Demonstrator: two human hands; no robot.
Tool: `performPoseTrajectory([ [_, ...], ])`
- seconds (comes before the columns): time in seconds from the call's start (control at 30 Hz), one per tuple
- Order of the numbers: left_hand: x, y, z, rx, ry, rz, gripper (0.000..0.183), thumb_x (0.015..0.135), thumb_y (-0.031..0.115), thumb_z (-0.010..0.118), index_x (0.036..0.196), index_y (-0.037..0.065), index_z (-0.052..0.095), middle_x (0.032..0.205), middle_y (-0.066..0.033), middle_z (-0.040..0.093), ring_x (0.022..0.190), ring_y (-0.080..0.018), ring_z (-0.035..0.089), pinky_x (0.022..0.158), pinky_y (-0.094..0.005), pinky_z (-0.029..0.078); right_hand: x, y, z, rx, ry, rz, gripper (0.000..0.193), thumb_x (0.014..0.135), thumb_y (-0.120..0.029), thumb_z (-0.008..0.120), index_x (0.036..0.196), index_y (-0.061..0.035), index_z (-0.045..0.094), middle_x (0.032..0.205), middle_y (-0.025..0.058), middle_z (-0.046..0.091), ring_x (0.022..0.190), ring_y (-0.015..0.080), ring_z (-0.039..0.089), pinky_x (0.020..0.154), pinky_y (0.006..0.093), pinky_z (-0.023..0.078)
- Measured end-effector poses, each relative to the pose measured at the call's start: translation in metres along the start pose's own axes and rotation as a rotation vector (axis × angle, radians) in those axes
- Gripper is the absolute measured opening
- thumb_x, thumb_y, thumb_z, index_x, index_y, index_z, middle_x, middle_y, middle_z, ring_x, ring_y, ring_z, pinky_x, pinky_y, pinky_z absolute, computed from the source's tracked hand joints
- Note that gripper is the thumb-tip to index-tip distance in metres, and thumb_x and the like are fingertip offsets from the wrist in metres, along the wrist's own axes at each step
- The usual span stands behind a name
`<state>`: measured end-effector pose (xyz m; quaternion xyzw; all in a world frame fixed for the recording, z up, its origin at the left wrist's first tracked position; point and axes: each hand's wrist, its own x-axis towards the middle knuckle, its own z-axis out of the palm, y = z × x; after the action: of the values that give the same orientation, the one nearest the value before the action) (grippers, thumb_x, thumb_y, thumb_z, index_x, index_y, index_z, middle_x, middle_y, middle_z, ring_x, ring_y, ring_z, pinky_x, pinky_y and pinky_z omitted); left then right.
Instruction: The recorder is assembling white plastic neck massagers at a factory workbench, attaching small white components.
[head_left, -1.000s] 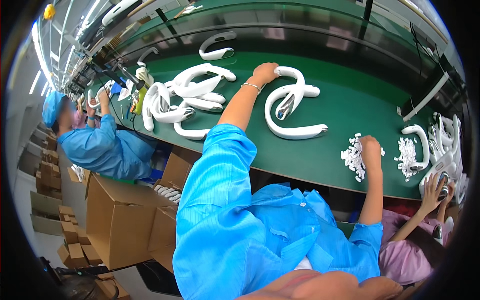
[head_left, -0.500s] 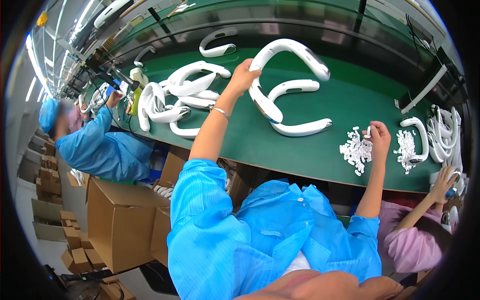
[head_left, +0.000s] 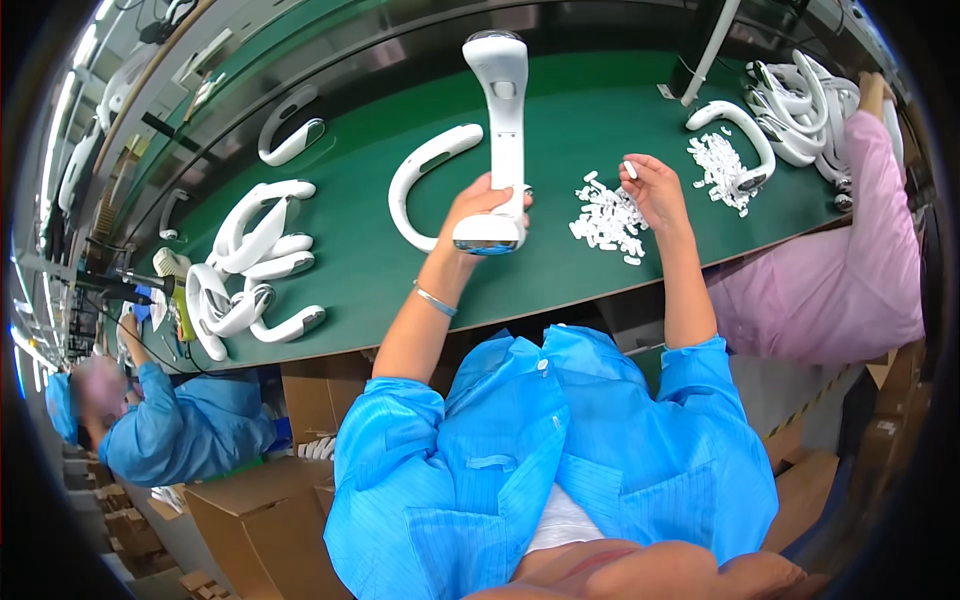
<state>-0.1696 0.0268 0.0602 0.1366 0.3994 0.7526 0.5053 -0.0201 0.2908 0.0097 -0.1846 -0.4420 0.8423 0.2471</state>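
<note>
white device point(head_left: 507, 155) in curled left hand point(head_left: 477, 207), small piece point(head_left: 630, 170) apparently in pinched right hand point(head_left: 657, 192)

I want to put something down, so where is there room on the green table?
There's bare green table between the left heap of white bands and the curved band near the left hand, and more between the held band and the nearer pile of small white pieces. It's crowded at the left heap and the right heap.
</note>
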Motion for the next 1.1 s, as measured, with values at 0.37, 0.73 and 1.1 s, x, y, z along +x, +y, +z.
performPoseTrajectory([
  [0.37,0.019,-0.041,0.016,-0.236,-0.001,-0.067,0.033,0.088,0.013,0.056,0.114,-0.003,0.046,0.106,-0.0231,0.059,0.074,-0.0277,0.065,0.060,-0.0311,0.059,-0.022,-0.012,0.018,0.015,0.063,0.003,0.024,0.086,0.002,0.056,0.106,0.0138,0.055,0.098,0.0190,0.061,0.096,0.0255,0.063,0.086,0.0286,0.054],
  [0.73,0.025,-0.028,0.019,-0.243,0.009,-0.176,0.030,0.089,0.018,0.051,0.107,-0.005,0.052,0.111,-0.0307,0.057,0.080,-0.0332,0.067,0.060,-0.0326,0.059,-0.034,-0.001,0.062,0.123,-0.097,0.175,0.020,0.088,-0.004,0.057,0.104,0.0068,0.057,0.093,0.0143,0.064,0.081,0.0173,0.065,0.073,0.0227,0.057],
  [1.1,0.018,-0.065,0.048,0.068,0.134,0.065,0.019,0.087,0.011,0.057,0.101,-0.001,0.053,0.085,-0.0091,0.062,0.073,-0.0186,0.064,0.062,-0.0294,0.055,-0.043,0.026,0.076,0.185,0.021,-0.013,0.010,0.089,-0.002,0.054,0.098,0.0038,0.055,0.102,0.0157,0.062,0.094,0.0214,0.062,0.084,0.0298,0.053],
])
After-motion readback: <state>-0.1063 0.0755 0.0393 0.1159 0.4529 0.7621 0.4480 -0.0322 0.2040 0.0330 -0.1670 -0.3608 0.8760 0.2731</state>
